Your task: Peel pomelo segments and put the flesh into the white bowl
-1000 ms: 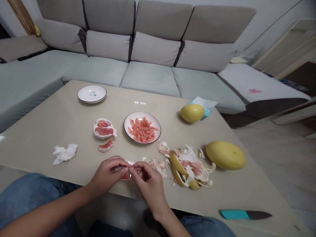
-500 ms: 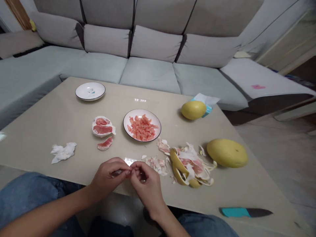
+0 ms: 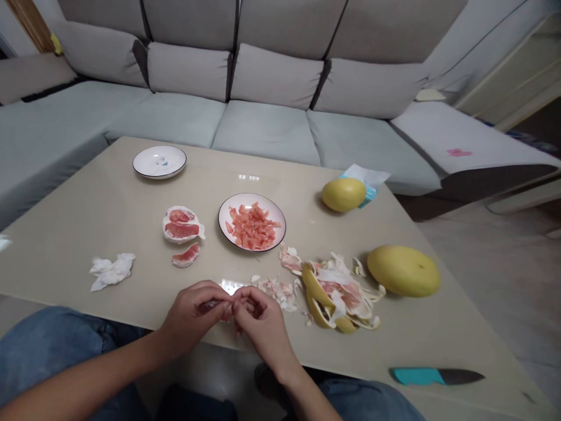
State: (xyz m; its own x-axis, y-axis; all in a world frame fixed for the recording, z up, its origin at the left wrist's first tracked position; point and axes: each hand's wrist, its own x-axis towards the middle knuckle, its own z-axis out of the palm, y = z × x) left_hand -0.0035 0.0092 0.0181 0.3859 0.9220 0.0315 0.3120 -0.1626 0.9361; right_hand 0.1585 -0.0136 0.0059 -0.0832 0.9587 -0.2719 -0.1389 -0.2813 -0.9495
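Close to the table's front edge, my left hand is closed around a pomelo segment, of which only a little reddish flesh shows between the fingers. My right hand pinches at the same segment, fingertips touching those of the left. Beyond them stands a white plate with a dark rim, holding a heap of pink pomelo flesh. A partly peeled pomelo and one loose segment lie left of the plate. Peel and membrane scraps are piled to the right.
Two whole yellow pomelos rest on the right side, one against a blue tissue pack. A knife with a teal handle lies at the front right. Crumpled tissue is at left, another plate at the far left.
My right hand has shifted slightly, its fingers curling in more. A bit more of the reddish segment shows between my hands. Everything on the table stays put.
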